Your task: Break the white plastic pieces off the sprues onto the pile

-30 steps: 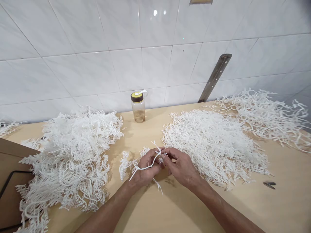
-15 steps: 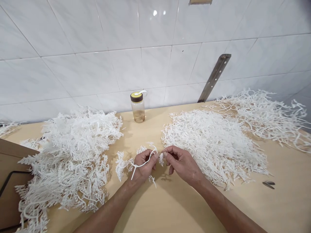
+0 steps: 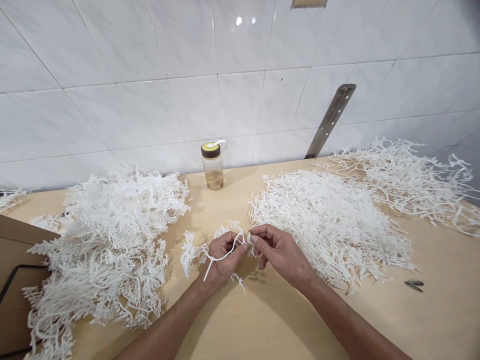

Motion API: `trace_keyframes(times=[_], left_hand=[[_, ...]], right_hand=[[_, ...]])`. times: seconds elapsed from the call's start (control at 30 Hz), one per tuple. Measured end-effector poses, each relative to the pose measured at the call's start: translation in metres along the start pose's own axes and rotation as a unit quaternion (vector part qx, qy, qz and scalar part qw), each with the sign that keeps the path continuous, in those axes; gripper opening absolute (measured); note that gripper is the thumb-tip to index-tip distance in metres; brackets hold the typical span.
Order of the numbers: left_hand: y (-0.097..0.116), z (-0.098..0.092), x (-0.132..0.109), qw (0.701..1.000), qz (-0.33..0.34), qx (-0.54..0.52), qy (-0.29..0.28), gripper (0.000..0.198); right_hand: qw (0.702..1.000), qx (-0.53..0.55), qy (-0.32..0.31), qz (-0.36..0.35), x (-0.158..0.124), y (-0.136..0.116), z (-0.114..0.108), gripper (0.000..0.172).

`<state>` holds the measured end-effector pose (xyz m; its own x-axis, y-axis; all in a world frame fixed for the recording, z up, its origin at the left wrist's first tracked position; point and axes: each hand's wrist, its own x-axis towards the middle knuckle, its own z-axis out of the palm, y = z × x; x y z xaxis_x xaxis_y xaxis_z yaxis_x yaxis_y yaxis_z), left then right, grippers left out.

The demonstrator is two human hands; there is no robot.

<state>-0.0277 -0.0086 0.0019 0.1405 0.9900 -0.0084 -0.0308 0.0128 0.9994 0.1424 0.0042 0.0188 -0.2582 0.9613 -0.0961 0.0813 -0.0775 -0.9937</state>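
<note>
My left hand (image 3: 225,254) is closed on a white branched plastic stem (image 3: 222,258), whose main stalk curves over the thumb. Feathery white tufts (image 3: 189,253) of it stick out to the left of the hand, and a small sprig hangs below. My right hand (image 3: 275,247) pinches a small white frond piece (image 3: 249,241) between thumb and forefinger, right at the left thumb tip. The fingertips of both hands almost meet, so the exact join between stem and piece is hidden.
Feathery white pieces form a heap (image 3: 116,240) on the left, beside a cardboard box (image 3: 18,280). Short fronds (image 3: 330,220) are piled at right, with bare branched stems (image 3: 416,180) behind. A bottle (image 3: 213,170) stands near the wall; a small dark metal tool (image 3: 414,285) lies right.
My left hand has shifted slightly right with the stem, closing the small gap to the right fingertips. The frond piece in my right hand now meets the left thumb tip.
</note>
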Motion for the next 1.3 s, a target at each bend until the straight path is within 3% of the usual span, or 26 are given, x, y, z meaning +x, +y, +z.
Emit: trace_keyframes(times=[0.33, 0.47, 0.6, 0.7, 0.87, 1.3], left_hand=[[-0.009, 0.001, -0.003, 0.998, 0.032, 0.062, 0.008, 0.026], [-0.001, 0.002, -0.004, 0.998, 0.016, 0.057, 0.009, 0.031], [0.009, 0.001, -0.003, 0.999, -0.007, 0.051, 0.007, 0.036], [0.008, -0.001, -0.002, 0.998, -0.006, 0.061, 0.004, 0.035], [-0.001, -0.001, 0.001, 0.999, 0.006, 0.05, -0.01, 0.03], [0.007, 0.001, -0.003, 0.993, 0.007, 0.119, 0.0, 0.026]], right_hand=[[0.993, -0.111, 0.03, 0.017, -0.002, -0.01, 0.0, 0.018], [0.98, -0.185, 0.059, -0.032, -0.002, -0.006, 0.0, 0.014], [0.948, -0.281, 0.094, -0.118, -0.004, -0.003, 0.001, 0.01], [0.942, -0.303, 0.08, -0.123, -0.006, -0.005, 0.001, 0.008], [0.96, -0.264, 0.038, -0.079, -0.006, -0.006, -0.002, 0.011], [0.937, -0.322, 0.017, -0.133, -0.007, -0.003, 0.0, 0.01]])
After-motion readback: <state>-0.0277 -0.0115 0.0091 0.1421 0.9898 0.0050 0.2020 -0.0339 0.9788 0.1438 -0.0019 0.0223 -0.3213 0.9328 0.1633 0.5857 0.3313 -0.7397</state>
